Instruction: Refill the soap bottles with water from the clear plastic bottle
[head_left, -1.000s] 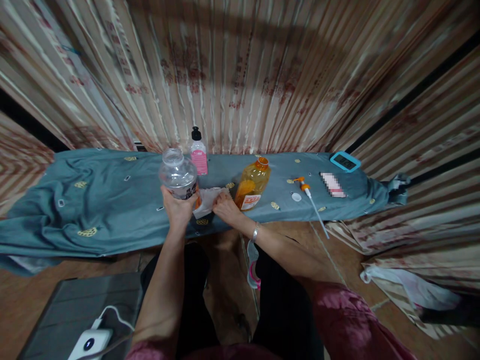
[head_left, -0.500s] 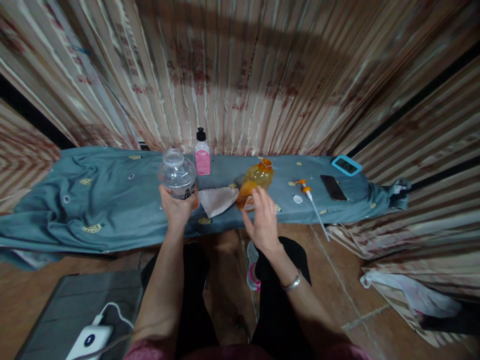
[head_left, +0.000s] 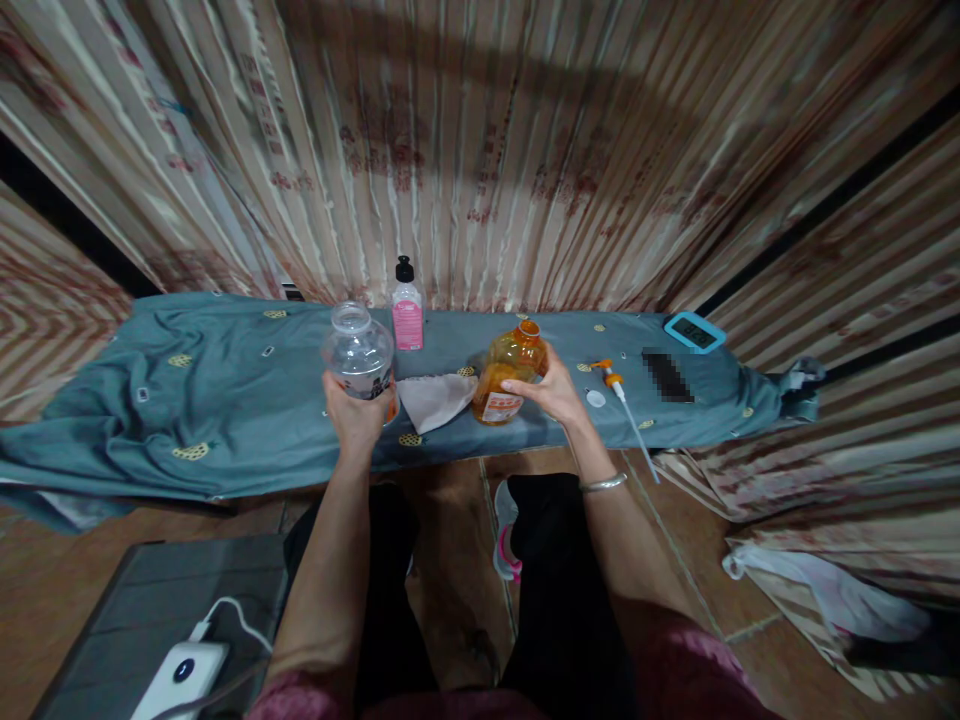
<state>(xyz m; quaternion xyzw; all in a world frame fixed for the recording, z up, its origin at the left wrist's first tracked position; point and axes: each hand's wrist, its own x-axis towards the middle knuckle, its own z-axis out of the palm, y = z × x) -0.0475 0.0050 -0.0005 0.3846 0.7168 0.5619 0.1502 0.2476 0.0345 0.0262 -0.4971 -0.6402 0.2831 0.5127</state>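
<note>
Striped curtains hang behind a narrow counter [head_left: 225, 420] draped in blue-grey cloth. At its front edge the left hand [head_left: 354, 415] wraps the lower half of a clear bottle [head_left: 358, 352], upright, its open neck pointing up. Just right of a white cloth [head_left: 435, 398], the right hand [head_left: 551, 392] is curled around an orange bottle [head_left: 506, 375], also standing with its long axis vertical and mouth up. Nearby to the right lies an orange pump head [head_left: 611, 378], its tube running toward the counter's front edge.

Both arms extended; left hand [head_left: 352, 410] gripping, right hand [head_left: 551, 392] apparently clasped too.
</note>
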